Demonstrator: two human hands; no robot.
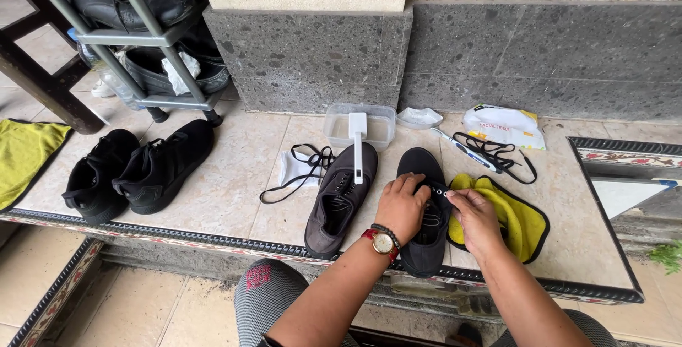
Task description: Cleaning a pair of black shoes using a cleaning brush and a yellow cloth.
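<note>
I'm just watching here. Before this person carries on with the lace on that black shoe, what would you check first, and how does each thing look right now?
1. Black shoe lies flat on the tiled ledge: ok.
2. Left hand rests on the shoe and steadies it: ok.
3. Right hand pinches the lace end at the eyelets: ok, though the grip itself is small in view.
4. Lace fully threaded through all eyelets: cannot tell.
5. Yellow cloth lies beside the shoe, touching it, not under the hands: ok.
6. Second shoe has a white brush lying on it and its loose lace lies apart: not ok if it should be ready.
</note>
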